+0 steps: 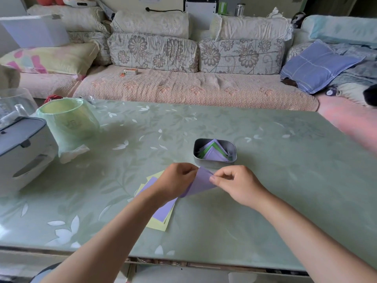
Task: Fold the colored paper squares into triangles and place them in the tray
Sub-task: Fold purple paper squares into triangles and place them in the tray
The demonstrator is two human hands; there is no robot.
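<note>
hands (206,180) pinching purple paper (201,183), tray (214,162) beyond

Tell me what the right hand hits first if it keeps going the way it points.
The right hand points left across the purple paper it pinches, so it would likely meet the left hand first. The tray lies close beyond; depth is unclear.

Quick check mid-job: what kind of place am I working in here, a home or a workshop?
Most likely a home living room: a long sofa with floral cushions and a blue pillow stands behind the floral-patterned table, where the left hand and right hand hold purple paper near the tray.
</note>
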